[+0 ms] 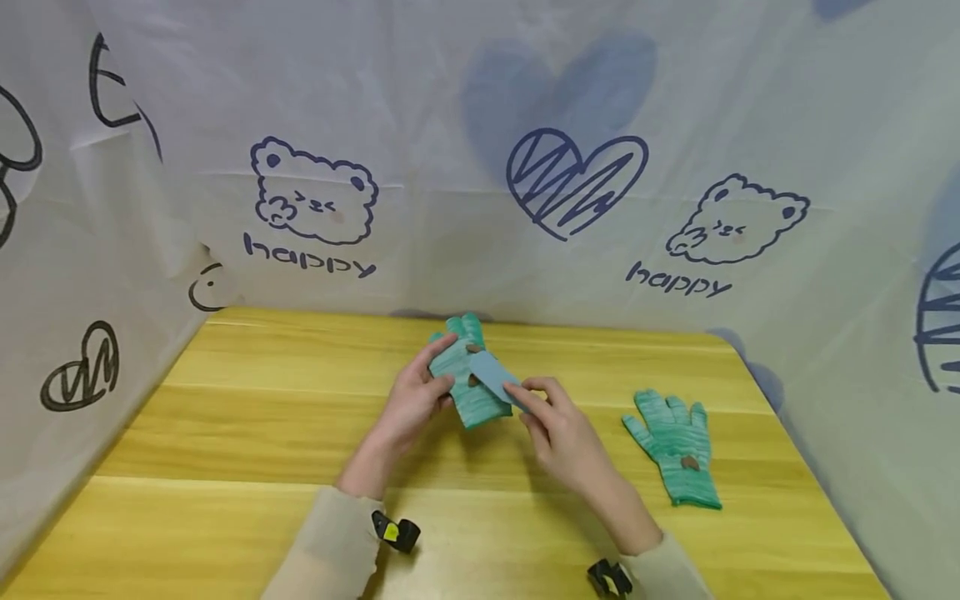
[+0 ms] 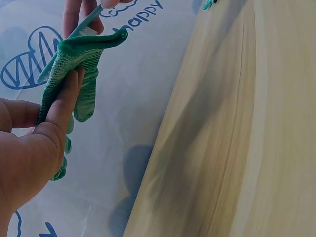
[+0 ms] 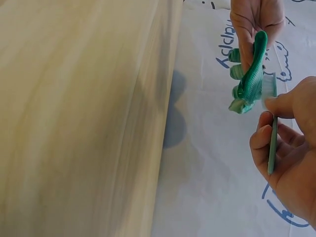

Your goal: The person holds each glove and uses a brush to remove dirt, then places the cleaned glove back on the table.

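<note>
A green knitted glove [image 1: 457,367] with brown stains is held up off the table by my left hand [image 1: 412,390], thumb on one face and fingers behind. My right hand [image 1: 564,433] grips a light blue brush [image 1: 495,377] by its handle. In the right wrist view, the pale bristles of the brush [image 3: 268,86] touch the glove [image 3: 253,79]. From the left wrist view, the green cuff of the glove [image 2: 89,43] faces the camera, with the brush behind it. A second green glove [image 1: 678,442] with one brown stain lies flat on the table, right of my right hand.
The yellow wood-grain table [image 1: 247,417] ends at a white cloth backdrop [image 1: 435,225] printed with hearts and bears. The cloth also stands along the left and right sides. Black wrist-worn devices [image 1: 396,532] sit on both sleeves.
</note>
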Tool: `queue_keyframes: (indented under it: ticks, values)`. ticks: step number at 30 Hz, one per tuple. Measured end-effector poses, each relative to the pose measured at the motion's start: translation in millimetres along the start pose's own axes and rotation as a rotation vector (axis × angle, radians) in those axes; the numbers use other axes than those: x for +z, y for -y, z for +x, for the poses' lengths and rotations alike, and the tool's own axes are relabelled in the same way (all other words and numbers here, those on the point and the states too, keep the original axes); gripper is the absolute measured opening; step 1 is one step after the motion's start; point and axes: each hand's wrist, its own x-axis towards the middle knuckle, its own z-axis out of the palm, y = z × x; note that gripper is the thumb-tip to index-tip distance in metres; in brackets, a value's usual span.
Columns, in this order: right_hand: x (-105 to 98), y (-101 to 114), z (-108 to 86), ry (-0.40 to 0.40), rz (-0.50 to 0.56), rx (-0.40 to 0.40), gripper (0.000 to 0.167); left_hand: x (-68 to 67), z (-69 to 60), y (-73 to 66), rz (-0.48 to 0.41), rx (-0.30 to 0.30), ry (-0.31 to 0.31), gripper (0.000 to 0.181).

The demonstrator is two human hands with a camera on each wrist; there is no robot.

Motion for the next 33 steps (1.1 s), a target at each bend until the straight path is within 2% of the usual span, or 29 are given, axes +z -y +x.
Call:
queue_keyframes:
  ticks: [10,14,20,25,33]
  values:
    - [-7.7,-3.5,-4.2,-0.061,-0.037,0.001,0.049,0.7,-2.0,-0.3,-0.014,0.001,-0.032,0.062]
    - [-9.7,-3.1,-5.1,-0.072,-0.034,-0.004,0.049,1.8,-3.6,0.4,-0.021,0.001,-0.021,0.061]
    - [-9.6,-2.3,-2.9,-0.085,-0.013,-0.042,0.051,2.1,-2.8,1.7,0.022,-0.006,-0.015,0.061]
    - [-6.5,0.3,1.0,-0.045,0.013,-0.096,0.052,2.2,-1.6,0.5,0.057,0.007,-0.005,0.061]
    - [1.4,8.3,0.1,0.072,0.028,-0.055,0.048,4.3,-0.6,1.3,0.020,0.010,0.047,0.062]
